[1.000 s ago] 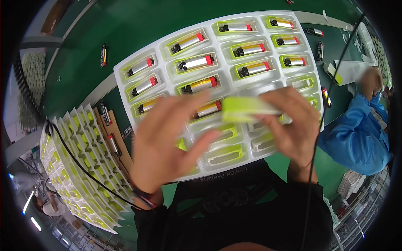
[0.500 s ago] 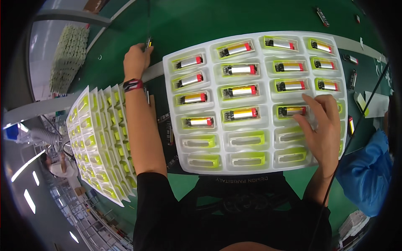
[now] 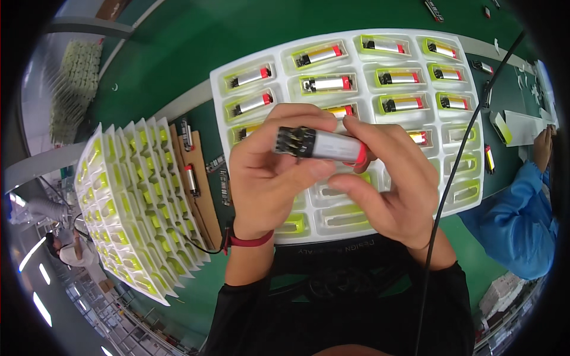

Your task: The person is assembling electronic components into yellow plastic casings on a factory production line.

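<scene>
Above the middle of a white tray [image 3: 368, 58], my left hand [image 3: 255, 169] grips a silver cylindrical battery cell [image 3: 335, 146] between thumb and fingers. The cell has a black connector end with small pins on the left and a red cap on the right. My right hand [image 3: 398, 178] is at the red cap, its index finger and thumb spread apart around that end; whether a finger touches the cap is hard to tell. Similar cells, such as one silver cell [image 3: 328, 84], lie singly in yellow-green lined pockets. My hands hide the tray's central pockets.
A leaning stack of white and yellow-green trays [image 3: 127, 202] stands at the left. Beside it lie a brown board [image 3: 199, 204] and loose cells [image 3: 191, 180]. A black cable [image 3: 454, 163] crosses the right side. Far right, a person in a blue sleeve [image 3: 510, 219] works near white sheets [image 3: 522, 133].
My left hand has come from the far left of the tray to its middle, bringing the cell. My right hand has moved left from the tray's right side to meet it.
</scene>
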### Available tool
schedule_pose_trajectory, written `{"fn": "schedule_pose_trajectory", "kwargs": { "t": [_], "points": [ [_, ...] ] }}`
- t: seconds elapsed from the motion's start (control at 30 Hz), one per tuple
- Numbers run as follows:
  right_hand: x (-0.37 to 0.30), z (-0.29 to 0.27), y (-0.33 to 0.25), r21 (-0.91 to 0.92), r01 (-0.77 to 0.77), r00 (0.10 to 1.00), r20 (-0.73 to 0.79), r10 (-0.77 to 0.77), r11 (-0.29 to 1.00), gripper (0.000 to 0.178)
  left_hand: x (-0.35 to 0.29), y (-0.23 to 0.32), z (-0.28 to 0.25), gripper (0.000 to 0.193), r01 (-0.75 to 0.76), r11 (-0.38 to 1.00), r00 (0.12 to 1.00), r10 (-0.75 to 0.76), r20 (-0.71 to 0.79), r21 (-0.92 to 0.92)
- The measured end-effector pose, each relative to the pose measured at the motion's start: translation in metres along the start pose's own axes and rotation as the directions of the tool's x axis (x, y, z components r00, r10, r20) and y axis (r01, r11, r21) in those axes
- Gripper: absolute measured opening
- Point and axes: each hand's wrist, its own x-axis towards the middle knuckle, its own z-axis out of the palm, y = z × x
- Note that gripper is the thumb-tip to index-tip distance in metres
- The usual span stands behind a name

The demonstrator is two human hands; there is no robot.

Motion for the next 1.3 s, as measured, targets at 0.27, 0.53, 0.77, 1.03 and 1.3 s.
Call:
{"fn": "schedule_pose_trajectory", "kwargs": {
  "t": [0.27, 0.53, 0.77, 1.03, 1.3],
  "points": [
    [-0.007, -0.002, 0.004, 0.113, -0.146, 0.989, 0.019, 0.145, 0.983, 0.039, -0.010, 0.012, -0.010, 0.038, -0.054, 0.948, 0.995, 0.076, -0.057, 0.312],
    [-0.006, -0.004, 0.005, 0.156, -0.116, 0.992, 0.076, 0.105, 0.981, 0.043, -0.014, 0.012, -0.021, 0.035, -0.082, 0.925, 0.990, 0.119, -0.076, 0.372],
    [-0.008, -0.012, 0.016, 0.267, -0.079, 0.989, 0.140, 0.042, 0.960, 0.042, -0.014, 0.010, -0.017, 0.028, -0.138, 0.874, 0.975, 0.202, -0.091, 0.465],
    [-0.030, -0.021, 0.030, 0.474, -0.068, 0.994, 0.113, 0.017, 0.878, 0.042, -0.008, 0.002, -0.006, 0.018, -0.175, 0.851, 0.980, 0.201, 0.001, 0.496],
    [-0.052, -0.061, 0.023, 0.165, -0.098, 0.982, -0.145, 0.122, 0.981, 0.034, 0.060, -0.004, 0.051, 0.031, 0.034, 0.947, 0.963, -0.117, 0.242, 0.320]
  ]
}}
